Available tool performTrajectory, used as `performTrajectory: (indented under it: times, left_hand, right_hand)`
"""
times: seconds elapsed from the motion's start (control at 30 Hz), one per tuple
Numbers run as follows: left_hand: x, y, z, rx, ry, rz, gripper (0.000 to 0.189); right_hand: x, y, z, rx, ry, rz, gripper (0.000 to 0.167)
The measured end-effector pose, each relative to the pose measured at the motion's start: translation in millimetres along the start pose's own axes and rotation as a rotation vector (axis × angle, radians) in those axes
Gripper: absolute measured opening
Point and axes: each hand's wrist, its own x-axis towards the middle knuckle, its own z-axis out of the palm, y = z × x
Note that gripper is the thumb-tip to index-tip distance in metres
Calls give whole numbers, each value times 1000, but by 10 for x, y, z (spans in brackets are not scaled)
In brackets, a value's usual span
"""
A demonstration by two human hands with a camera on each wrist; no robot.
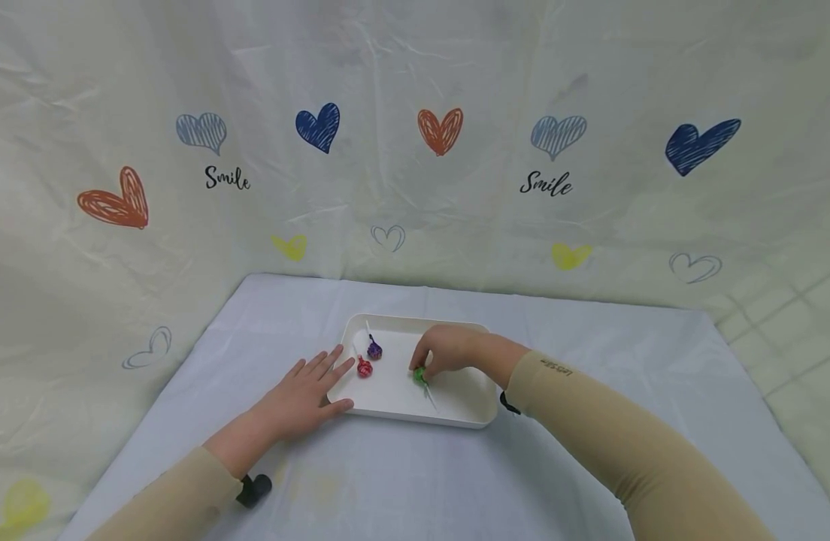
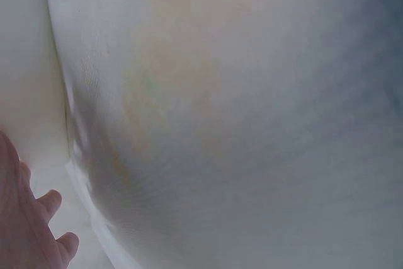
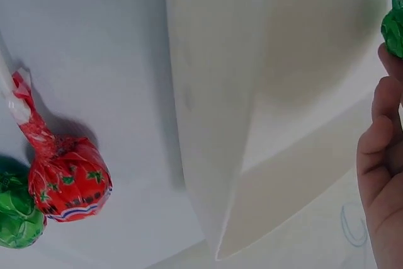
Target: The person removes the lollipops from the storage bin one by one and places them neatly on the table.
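Right fingers (image 1: 419,354) pinch green lollipop (image 1: 419,375) | left fingers (image 1: 339,373) spread, empty | tray (image 1: 392,393): purple lollipop (image 1: 374,350) | outside: red lollipop (image 3: 72,181)

The right hand (image 1: 447,350) pinches a green lollipop (image 1: 419,376) over a white tray (image 1: 393,392). A red lollipop (image 1: 364,367) and a purple lollipop (image 1: 374,350) lie inside, near the left hand (image 1: 303,401) (fingers spread).

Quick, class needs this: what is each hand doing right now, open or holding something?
Left hand: open, fingers spread at the white tray's edge.
Right hand: closed, pinching the green lollipop.
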Motion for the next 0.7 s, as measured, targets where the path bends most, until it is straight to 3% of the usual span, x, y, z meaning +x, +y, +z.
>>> performTrajectory:
  times: [0.37, 0.7]
  left_hand:
    - [-8, -18, 10, 8, 22, 17, 83]
    - [-7, -42, 27, -1, 18, 21, 81]
  right_hand:
    - [-65, 58, -119, 18, 53, -39, 24]
    - [-272, 204, -302, 57, 147, -27, 28]
